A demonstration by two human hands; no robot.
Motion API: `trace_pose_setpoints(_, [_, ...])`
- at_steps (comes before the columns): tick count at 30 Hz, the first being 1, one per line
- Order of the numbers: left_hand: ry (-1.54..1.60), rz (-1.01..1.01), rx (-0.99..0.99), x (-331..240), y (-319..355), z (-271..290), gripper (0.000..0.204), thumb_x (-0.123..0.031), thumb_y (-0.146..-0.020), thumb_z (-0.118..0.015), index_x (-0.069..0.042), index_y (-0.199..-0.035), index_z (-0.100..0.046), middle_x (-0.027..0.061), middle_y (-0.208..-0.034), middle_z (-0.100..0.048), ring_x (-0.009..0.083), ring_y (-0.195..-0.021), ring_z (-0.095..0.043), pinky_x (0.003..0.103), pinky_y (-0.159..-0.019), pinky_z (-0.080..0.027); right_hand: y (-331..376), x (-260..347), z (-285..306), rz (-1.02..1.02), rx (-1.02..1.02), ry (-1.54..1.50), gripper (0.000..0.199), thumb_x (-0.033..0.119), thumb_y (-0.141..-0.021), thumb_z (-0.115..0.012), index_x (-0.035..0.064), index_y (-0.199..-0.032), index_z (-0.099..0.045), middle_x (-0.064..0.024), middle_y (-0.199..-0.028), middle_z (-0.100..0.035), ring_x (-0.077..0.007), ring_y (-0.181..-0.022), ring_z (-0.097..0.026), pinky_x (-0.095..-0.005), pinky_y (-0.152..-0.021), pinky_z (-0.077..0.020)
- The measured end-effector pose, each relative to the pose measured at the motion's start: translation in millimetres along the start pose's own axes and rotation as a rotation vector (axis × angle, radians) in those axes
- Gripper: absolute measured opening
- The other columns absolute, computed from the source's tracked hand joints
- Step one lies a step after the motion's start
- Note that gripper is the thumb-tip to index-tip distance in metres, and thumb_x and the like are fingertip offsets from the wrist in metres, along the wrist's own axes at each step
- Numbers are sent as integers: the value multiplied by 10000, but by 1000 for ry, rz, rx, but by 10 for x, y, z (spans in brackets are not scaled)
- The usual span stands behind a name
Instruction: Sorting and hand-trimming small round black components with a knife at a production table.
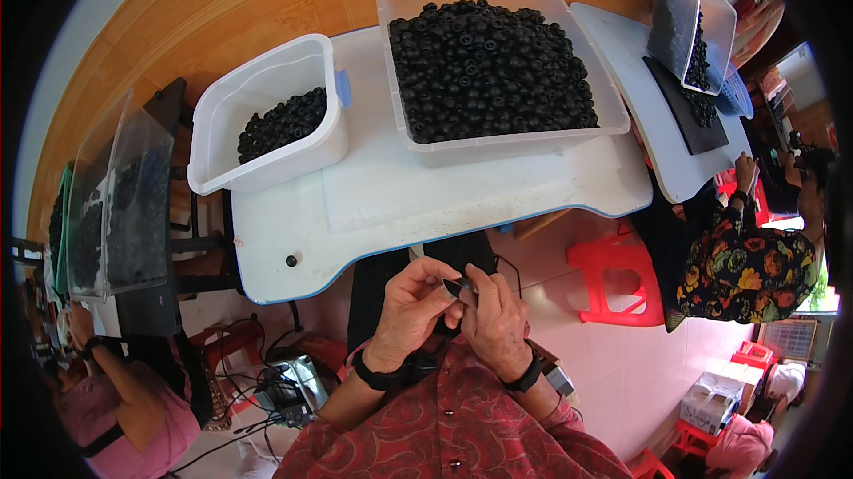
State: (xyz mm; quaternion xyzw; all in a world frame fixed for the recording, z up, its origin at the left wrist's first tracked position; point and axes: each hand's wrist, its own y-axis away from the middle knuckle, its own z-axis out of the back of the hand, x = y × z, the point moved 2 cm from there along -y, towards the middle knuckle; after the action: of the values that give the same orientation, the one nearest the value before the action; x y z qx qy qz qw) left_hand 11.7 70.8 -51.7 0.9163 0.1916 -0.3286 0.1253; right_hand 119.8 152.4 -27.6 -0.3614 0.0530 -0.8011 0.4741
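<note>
My left hand [411,306] and my right hand [494,315] meet just below the near edge of the white table [391,203]. Both pinch one small black part [457,287] between their fingertips. Each wrist wears a dark band. A large clear bin [498,61] heaped with small black ring-shaped parts stands at the back of the table. To its left a smaller white tub [267,115] holds a low pile of the same parts. One loose black ring [290,260] lies near the table's front left corner.
A second white table [662,115] at the right carries a tilted clear bin of black parts and a black tray. A person in a flowered top sits at the right, another in pink at the lower left. Red stools, cables and a box stand on the floor.
</note>
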Motion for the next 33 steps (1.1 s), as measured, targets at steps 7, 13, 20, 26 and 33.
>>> trace_pose_setpoints(7, [-28,-56,25,-55,15,-98,139,-31,-890,-621,17,-1004,-557,117,-846,-624,133,-629,-595,242,-493,-487,19,-100,-8,-83,-16,-1,328,2,-773,-646,-24,-1091,-568,-112,-784,-570,-243,-600,-596,-318,-495,-473])
trace_pose_setpoints(13, [19,-21,-44,-13,-3,-27,141,-35,-886,-628,15,-998,-558,111,-837,-626,133,-612,-597,242,-501,-492,-32,17,70,-32,-64,-83,338,-2,-767,-644,-27,-1095,-569,-105,-765,-563,-234,-592,-592,-315,-494,-472])
trace_pose_setpoints(20, [15,-22,-11,-5,14,-56,164,-74,-887,-635,10,-1006,-561,103,-845,-636,130,-643,-619,235,-515,-498,-8,34,55,10,-7,-2,384,1,-736,-662,-45,-1106,-571,-98,-741,-534,-219,-573,-578,-310,-492,-466])
trace_pose_setpoints(26, [21,-22,13,-10,19,-46,166,-79,-888,-635,9,-1008,-562,102,-868,-637,129,-650,-620,235,-514,-498,-10,41,53,17,-7,11,388,7,-738,-667,-52,-1109,-571,-99,-736,-526,-219,-566,-571,-312,-489,-461])
trace_pose_setpoints(33, [73,-14,15,-2,15,-44,161,-73,-881,-641,9,-1001,-571,105,-925,-629,133,-653,-619,233,-502,-494,-10,36,48,20,-11,-19,385,9,-747,-665,-59,-1114,-569,-103,-746,-534,-224,-580,-578,-311,-499,-466])
